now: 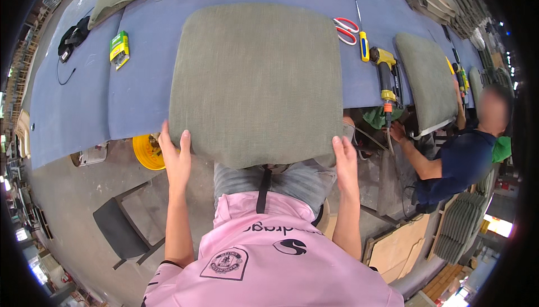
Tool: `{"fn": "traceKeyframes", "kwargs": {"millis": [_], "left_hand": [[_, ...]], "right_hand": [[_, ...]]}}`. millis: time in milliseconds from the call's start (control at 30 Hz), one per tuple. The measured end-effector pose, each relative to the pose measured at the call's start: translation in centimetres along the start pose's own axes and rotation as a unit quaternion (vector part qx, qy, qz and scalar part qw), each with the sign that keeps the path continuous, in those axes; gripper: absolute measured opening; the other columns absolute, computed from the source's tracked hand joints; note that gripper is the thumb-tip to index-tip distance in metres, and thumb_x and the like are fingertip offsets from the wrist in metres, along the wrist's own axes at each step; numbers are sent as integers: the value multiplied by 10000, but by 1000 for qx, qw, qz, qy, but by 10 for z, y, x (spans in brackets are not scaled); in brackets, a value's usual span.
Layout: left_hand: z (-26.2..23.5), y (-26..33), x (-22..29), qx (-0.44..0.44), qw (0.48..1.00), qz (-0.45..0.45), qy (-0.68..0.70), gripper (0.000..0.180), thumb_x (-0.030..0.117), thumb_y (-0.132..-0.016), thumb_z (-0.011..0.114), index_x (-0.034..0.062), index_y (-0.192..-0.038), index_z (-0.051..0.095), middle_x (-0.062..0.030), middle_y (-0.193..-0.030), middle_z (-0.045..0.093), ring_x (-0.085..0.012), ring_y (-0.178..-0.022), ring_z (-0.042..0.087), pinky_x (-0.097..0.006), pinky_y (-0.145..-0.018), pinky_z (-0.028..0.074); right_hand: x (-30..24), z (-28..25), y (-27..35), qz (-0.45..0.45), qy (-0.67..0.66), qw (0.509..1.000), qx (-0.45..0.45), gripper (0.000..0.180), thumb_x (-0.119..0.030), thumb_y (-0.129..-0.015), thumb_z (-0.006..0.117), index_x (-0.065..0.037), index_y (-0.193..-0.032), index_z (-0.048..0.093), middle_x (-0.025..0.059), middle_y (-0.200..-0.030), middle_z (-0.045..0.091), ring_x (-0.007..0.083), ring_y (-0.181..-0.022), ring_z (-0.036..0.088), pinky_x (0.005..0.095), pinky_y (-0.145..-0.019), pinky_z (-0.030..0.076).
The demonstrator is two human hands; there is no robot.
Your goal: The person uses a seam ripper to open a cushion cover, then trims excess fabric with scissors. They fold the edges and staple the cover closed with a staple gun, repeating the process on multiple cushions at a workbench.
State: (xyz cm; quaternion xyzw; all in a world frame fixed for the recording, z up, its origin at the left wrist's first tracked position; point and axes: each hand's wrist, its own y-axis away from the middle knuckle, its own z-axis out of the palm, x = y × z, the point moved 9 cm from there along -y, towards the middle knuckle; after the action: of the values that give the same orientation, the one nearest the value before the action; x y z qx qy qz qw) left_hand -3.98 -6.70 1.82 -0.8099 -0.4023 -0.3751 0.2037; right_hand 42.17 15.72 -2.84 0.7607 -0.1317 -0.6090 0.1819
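A square seat pad (255, 82) covered in grey-green woven fabric lies in front of me, mostly on the blue worktop. Its near edge hangs out over my lap. My left hand (177, 161) holds the near left corner, thumb on top and fingers along the side. At the opposite near corner my right hand (346, 164) grips the pad in the same way. The pad's underside is hidden, as are some fingertips. Beyond its right edge lie red-and-white-handled scissors (347, 30), partly covered, and a screwdriver (364, 46) with a yellow-and-blue handle.
A yellow air stapler (385, 76) with a hose lies at the worktop's (143, 91) right. A co-worker (455, 166) there handles another green pad (426, 76). Left are a green-yellow box (119, 49) and a black pouch (73, 37). A yellow bucket (147, 152) stands below the edge.
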Motion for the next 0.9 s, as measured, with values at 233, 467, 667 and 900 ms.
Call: {"fn": "traceKeyframes", "kwargs": {"millis": [233, 467, 667, 900], "left_hand": [[30, 19, 1, -92, 958, -94, 254, 701, 278, -1168, 638, -91, -1687, 345, -241, -1650, 517, -270, -1520, 508, -392, -1258, 393], [22, 49, -22, -178, 950, -172, 189, 477, 404, -1195, 592, -50, -1257, 728, -10, -1196, 723, -99, -1143, 595, -288, -1048, 458], [26, 41, -57, -312, 930, -97, 168, 537, 533, -1187, 573, 68, -934, 664, 65, -897, 610, -69, -829, 529, -282, -742, 458], [27, 41, -58, -296, 935, -99, 166, 539, 540, -1186, 568, 61, -975, 701, 40, -897, 664, -91, -815, 582, -300, -744, 489]], "right_hand": [[-55, -27, -48, -114, 62, 992, 1, 512, -376, -1120, 740, 45, -1406, 688, 82, -1192, 766, 151, -1091, 681, 327, -993, 535], [-36, -23, -20, -105, 77, 991, -20, 368, -351, -1146, 711, 11, -1090, 744, -27, -1010, 698, 70, -941, 595, 259, -868, 484], [14, -26, -36, -58, -18, 994, -95, 382, -436, -1133, 710, -67, -1193, 786, -63, -1089, 742, 46, -967, 629, 263, -870, 505], [40, -11, -41, -46, -194, 972, -123, 564, -510, -1105, 721, -59, -1444, 694, 51, -1378, 759, 177, -1218, 716, 390, -1045, 573]]}}
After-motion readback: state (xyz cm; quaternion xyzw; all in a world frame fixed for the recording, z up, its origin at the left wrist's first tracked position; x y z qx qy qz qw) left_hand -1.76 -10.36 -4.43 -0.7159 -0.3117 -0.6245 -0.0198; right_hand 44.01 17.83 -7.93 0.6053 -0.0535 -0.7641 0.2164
